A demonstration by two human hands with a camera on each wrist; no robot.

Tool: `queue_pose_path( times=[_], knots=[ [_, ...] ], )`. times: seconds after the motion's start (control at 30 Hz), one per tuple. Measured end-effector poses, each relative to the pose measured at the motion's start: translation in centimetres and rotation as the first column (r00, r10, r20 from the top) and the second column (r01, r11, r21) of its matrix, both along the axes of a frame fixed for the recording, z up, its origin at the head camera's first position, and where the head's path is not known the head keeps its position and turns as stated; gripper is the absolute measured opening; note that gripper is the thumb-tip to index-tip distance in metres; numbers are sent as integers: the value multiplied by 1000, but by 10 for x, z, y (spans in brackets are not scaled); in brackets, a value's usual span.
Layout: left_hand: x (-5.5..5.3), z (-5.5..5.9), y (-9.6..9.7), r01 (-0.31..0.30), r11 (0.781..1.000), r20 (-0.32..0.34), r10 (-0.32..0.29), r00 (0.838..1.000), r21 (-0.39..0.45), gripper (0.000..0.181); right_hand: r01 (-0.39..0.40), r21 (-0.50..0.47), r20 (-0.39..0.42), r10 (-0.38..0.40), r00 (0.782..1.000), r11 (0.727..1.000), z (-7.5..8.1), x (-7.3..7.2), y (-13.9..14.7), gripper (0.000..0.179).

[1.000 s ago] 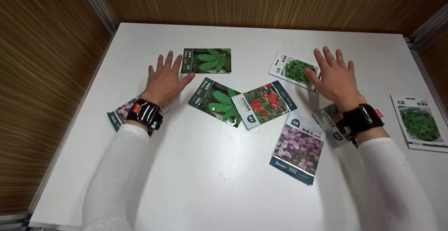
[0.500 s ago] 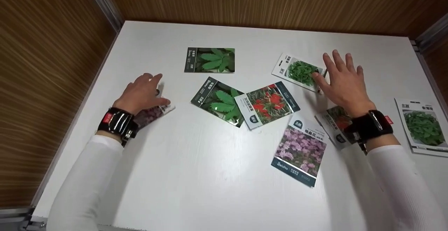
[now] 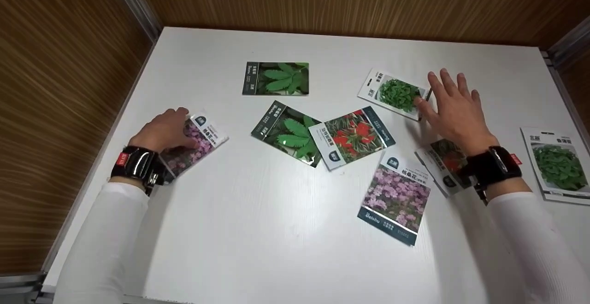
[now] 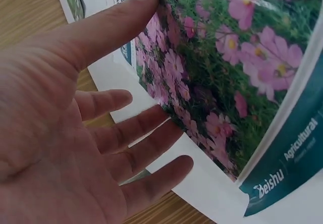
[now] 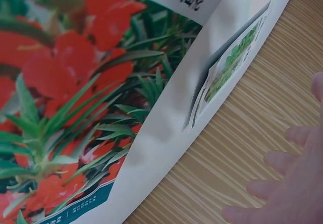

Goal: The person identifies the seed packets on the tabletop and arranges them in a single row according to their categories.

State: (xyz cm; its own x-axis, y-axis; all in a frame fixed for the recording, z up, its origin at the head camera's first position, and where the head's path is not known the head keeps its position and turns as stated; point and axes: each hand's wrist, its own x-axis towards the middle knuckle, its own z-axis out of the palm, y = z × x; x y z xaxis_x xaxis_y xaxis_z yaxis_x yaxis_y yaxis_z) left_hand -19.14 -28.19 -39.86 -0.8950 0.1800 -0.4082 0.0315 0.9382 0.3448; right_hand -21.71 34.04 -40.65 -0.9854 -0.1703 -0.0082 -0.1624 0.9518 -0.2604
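Note:
My left hand (image 3: 160, 131) spans a purple-flower seed packet (image 3: 208, 139) at the table's left. In the left wrist view, the thumb (image 4: 116, 24) reaches onto the packet's flower picture (image 4: 222, 72); two fingertips meet its edge, with a wide gap between thumb and fingers. The fingers are only loosely bent. My right hand (image 3: 456, 115) is spread at the right, its thumb over the corner of a green-leaf seed packet (image 3: 392, 91); contact cannot be told. Under my right wrist lies a red-flower seed packet (image 3: 440, 161), partly hidden.
Mid-table, another red-flower packet (image 3: 354, 136) overlaps a dark fern-leaf packet (image 3: 281, 129). A second fern-leaf packet (image 3: 286, 79) lies behind them. Another purple-flower packet (image 3: 396, 198) is nearer me, and a green-leaf packet (image 3: 557, 166) lies far right. Wooden panels (image 3: 341, 4) border the white table (image 3: 258, 230).
My left hand has come back and left from beside the rear fern-leaf packet onto the purple-flower packet. My right hand has shifted slightly right and stays spread.

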Motion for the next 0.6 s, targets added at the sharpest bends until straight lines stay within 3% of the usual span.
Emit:
queue_pose_path(
  times=[0.1, 0.23, 0.3, 0.4, 0.5, 0.6],
  knots=[
    [-1, -1, -3, -5, 1000, 7, 5, 1000, 21, 64, -3, 1, -2, 3, 1000, 1000, 1, 0, 1, 80],
    [-2, 0, -12, -64, 991, 75, 55, 996, 118, 43, 1, 3, -4, -1, 1000, 1000, 2, 0, 2, 80],
    [-1, 1, -17, -96, 979, 99, 79, 992, 179, 38, 3, 5, -5, -3, 1000, 1000, 2, 1, 2, 80],
    [0, -2, -23, -165, 944, 113, 138, 984, 284, 35, 6, 3, -7, -6, 1000, 1000, 2, 1, 3, 79],
    [0, -6, -22, -282, 863, 142, 245, 959, 420, 37, 10, -5, -9, -10, 1000, 1000, 3, 1, 4, 79],
    [0, -12, -18, -398, 745, 181, 359, 915, 535, 40, 8, -10, -10, -8, 1000, 1000, 3, 1, 2, 79]
  ],
)
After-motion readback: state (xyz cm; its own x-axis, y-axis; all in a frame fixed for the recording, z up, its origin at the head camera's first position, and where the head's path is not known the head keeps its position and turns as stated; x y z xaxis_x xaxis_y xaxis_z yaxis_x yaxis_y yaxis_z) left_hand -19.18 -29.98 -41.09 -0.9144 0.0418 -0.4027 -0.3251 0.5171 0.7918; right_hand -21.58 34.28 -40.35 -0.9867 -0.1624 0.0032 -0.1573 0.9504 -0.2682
